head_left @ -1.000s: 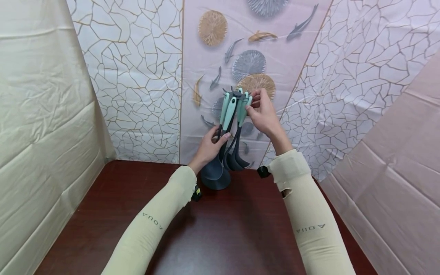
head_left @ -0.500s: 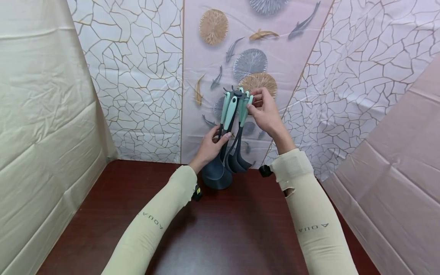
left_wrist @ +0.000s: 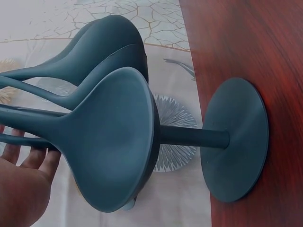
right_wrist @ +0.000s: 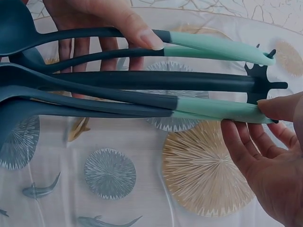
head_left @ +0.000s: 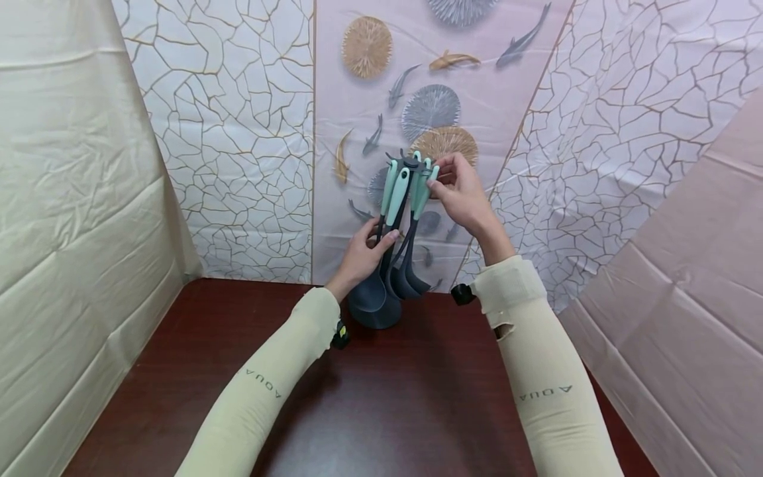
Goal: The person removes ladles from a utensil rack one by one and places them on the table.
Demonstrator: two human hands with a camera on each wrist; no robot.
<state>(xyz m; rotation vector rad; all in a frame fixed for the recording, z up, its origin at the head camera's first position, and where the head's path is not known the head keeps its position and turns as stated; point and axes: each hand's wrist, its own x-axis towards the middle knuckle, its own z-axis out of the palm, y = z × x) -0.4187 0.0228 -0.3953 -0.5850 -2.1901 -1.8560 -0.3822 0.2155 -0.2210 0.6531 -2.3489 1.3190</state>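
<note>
Dark kitchen utensils with mint handles [head_left: 398,197] hang around a dark upright stand [left_wrist: 234,161], whose round base is on the table. My left hand [head_left: 359,255] holds the dark stems on the left side, with the thumb in front and fingers behind, as the right wrist view shows. Up at the hooks [right_wrist: 256,78], my right hand [head_left: 465,197] pinches the top of a mint handle [right_wrist: 220,109] between thumb and fingers. That handle's tip is right at a hook. A broad, shallow spoon-like head [left_wrist: 113,137] faces the left wrist camera; other rounded heads [left_wrist: 102,52] are behind it.
The dark red table [head_left: 381,397] extends toward the front. Close behind the stand hangs a patterned cloth [head_left: 369,93] with fish and round motifs. Pale cloth sides [head_left: 77,232] close in the table at left and right.
Both hands keep nearly the same places on the stems and the handle. The right wrist and forearm have shifted slightly to the right.
</note>
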